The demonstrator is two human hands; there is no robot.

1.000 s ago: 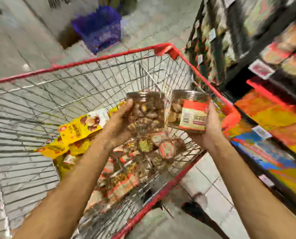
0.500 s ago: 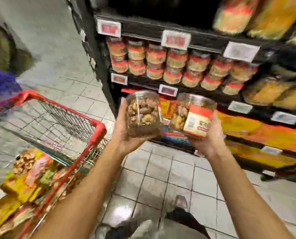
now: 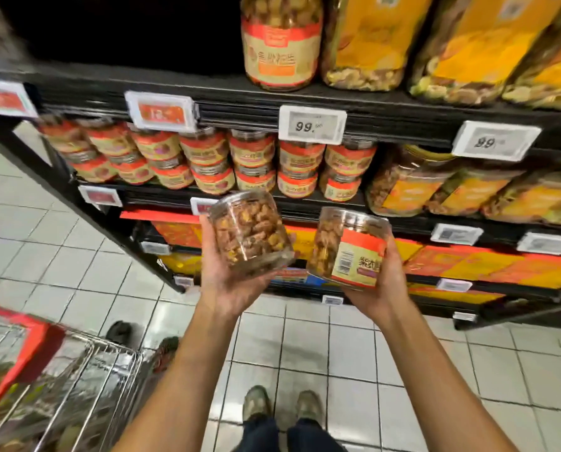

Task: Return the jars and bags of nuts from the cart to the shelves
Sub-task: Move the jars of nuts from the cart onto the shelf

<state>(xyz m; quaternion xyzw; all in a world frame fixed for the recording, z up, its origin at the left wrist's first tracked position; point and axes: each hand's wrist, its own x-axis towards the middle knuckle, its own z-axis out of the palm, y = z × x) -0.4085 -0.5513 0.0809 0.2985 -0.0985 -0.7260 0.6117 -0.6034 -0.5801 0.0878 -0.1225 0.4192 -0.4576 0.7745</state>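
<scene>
The left hand (image 3: 227, 283) cupped one jar (image 3: 249, 233) from below, fingers curled round it. The right hand (image 3: 382, 282) held the other jar (image 3: 347, 249) the same way. Both jars were up in front of the shelf (image 3: 156, 198) of small jars (image 3: 256, 158). It would be best to set each down flat, front out. The cart (image 3: 109, 370) was blurry and cut off, so its load was unclear.

The cart (image 3: 109, 380), cut off at the lower left corner, is blurred; its contents cannot be made out. The top-shelf jar (image 3: 280, 44) runs past the upper edge. The leftmost price tags (image 3: 161, 112) are smeared and unreadable.
</scene>
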